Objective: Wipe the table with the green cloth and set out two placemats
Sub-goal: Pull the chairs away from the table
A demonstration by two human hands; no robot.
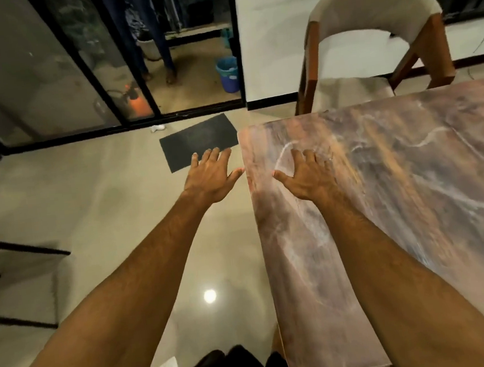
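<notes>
A brown marbled table (410,186) fills the right half of the view, its near-left corner close to my body. My right hand (307,174) is stretched out over the table's far left part, fingers spread, palm down, holding nothing. My left hand (212,175) hovers open just left of the table's edge, over the floor, also holding nothing. No green cloth and no placemat shows on the table.
A chair (374,40) with a pale padded back and wooden legs stands at the table's far end. A dark doormat (199,144) lies on the glossy floor before glass sliding doors (126,76). A blue bucket (228,73) and a standing person's legs (152,44) show beyond the glass. Dark chair legs (21,255) stand at left.
</notes>
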